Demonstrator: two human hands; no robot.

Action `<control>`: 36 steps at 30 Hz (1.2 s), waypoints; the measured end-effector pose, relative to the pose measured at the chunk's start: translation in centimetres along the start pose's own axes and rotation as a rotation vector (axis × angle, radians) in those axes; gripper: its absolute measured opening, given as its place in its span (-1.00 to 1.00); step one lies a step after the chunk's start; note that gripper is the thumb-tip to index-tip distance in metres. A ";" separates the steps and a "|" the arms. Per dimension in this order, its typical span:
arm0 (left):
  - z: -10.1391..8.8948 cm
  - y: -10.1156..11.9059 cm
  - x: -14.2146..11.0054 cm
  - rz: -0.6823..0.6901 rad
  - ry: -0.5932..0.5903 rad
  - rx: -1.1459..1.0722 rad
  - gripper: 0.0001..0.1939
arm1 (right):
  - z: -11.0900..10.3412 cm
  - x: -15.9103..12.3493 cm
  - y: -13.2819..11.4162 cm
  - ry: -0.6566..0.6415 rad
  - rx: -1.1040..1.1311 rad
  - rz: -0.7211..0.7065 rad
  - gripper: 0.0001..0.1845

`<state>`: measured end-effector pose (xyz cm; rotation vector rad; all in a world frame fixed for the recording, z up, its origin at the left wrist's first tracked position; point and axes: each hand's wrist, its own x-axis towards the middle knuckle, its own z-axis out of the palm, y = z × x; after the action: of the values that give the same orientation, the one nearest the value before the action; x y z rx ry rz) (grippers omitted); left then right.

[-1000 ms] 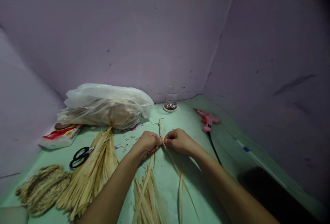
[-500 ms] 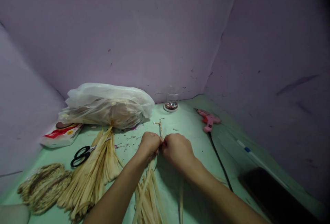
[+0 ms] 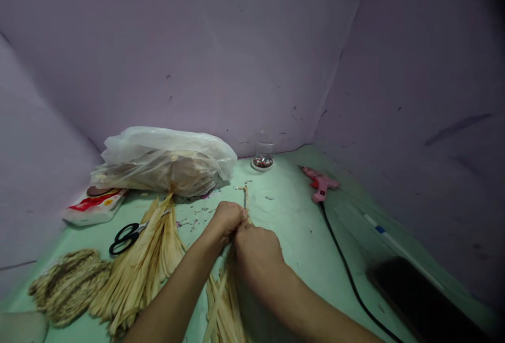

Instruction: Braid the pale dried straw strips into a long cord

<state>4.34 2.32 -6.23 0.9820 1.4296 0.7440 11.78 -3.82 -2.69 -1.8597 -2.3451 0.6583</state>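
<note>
My left hand (image 3: 226,220) pinches a thin braid (image 3: 246,198) of pale dried plant fibre at its near end. The braid's far end bends left on the green tabletop. Close against it, my right hand (image 3: 256,251) is closed, with its fingertips turned under; the strand it grips is mostly hidden. Loose pale fibre strips (image 3: 224,306) run from below the hands toward me. Left of my forearm lies a tied bundle of wider strips (image 3: 145,259), with black-handled scissors (image 3: 128,238) partly beneath it.
A plastic bag (image 3: 165,161) of fibre lies by the wall. A coiled braid (image 3: 71,285) and a red-white packet (image 3: 94,206) are at left. A small bead jar (image 3: 263,159) stands behind. Rightward lie a pink glue gun (image 3: 321,184), its cord, and a dark phone-like slab (image 3: 422,301).
My right hand has moved left and toward me, now just below my left hand. The left hand has stayed nearly in place on the braid.
</note>
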 end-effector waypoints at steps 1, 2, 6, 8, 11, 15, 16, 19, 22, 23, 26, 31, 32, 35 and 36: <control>-0.1 0.0 0.0 -0.012 -0.011 0.012 -0.87 | -0.6 0.0 0.4 0.014 -0.019 0.022 -0.75; -0.2 0.0 -0.1 -0.026 -0.022 0.018 -0.88 | -1.3 0.1 1.1 0.031 -0.014 0.041 -0.79; -0.4 0.2 -0.2 -0.065 -0.108 0.015 -0.94 | -3.2 1.8 4.4 0.212 0.196 0.142 -0.78; -0.5 0.3 -0.2 -0.068 -0.140 0.014 -0.95 | -2.8 3.1 5.5 0.249 0.387 0.181 -0.84; -0.6 0.3 0.0 -0.072 -0.138 0.019 -0.95 | -1.2 4.3 5.9 -0.057 0.887 0.246 -0.86; -0.7 0.4 0.1 -0.067 -0.145 0.024 -0.95 | 0.2 4.6 5.5 -0.184 1.121 0.256 -0.89; -0.7 0.3 0.1 -0.060 -0.147 0.028 -0.95 | 0.2 4.6 5.6 -0.179 1.112 0.264 -0.88; -0.7 0.2 0.1 -0.038 -0.129 0.056 -0.95 | 0.3 4.7 5.9 -0.174 1.110 0.303 -0.86; -0.6 0.0 0.1 -0.002 -0.086 0.090 -0.91 | 0.3 4.9 6.1 -0.169 1.115 0.334 -0.83; -0.6 -0.1 0.1 0.007 -0.076 0.096 -0.89 | 0.4 4.9 6.2 -0.181 1.119 0.334 -0.82; -0.5 -0.1 0.1 0.015 -0.072 0.093 -0.87 | 0.4 4.9 6.3 -0.246 1.165 0.335 -0.82; -0.7 0.2 0.0 -0.043 -0.128 0.036 -0.80 | 0.6 5.1 6.6 -0.327 1.191 0.344 -0.77; -0.8 0.2 0.0 -0.052 -0.143 0.021 -0.78 | 0.6 5.0 6.6 -0.303 1.166 0.332 -0.76; -0.9 0.4 0.0 -0.058 -0.147 -0.009 -0.73 | 0.4 4.8 6.1 -0.199 1.090 0.291 -0.77; -1.0 0.4 0.0 -0.057 -0.141 -0.016 -0.73 | 0.3 4.7 5.8 -0.181 1.081 0.290 -0.79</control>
<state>3.45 2.57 -5.73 0.9586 1.3211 0.6312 15.76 1.54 -6.14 -1.5763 -1.2413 1.7170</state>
